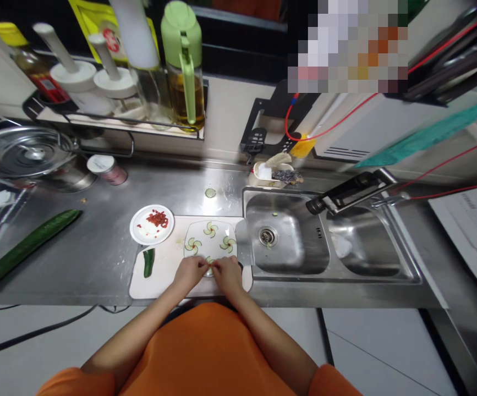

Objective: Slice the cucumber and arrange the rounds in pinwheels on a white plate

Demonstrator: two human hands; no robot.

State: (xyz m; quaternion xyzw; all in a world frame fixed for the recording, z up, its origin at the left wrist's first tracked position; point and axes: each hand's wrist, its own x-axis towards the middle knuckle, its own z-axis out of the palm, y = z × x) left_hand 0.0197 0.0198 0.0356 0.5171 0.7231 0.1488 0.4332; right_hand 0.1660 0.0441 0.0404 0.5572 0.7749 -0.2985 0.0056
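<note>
Both hands meet over the near edge of a white squarish plate (210,247). My left hand (191,271) is closed, thumb and fingertips pinched together. My right hand (226,273) pinches just beside it, and whatever lies between the fingertips is too small to make out. Pinwheels of thin cucumber slices (210,229) with red centres lie on the plate, the nearest partly hidden by my fingers. Under the plate is a white cutting board (159,286), with a cucumber piece (148,263) on its left. A broad knife blade (244,242) shows beside the plate's right edge.
A white dish (151,240) of chopped red pieces stands at the board's back left. A long cucumber (27,250) lies far left. To the right is a double steel sink (288,258) with a black faucet (345,192). A condiment rack (139,125) hangs behind.
</note>
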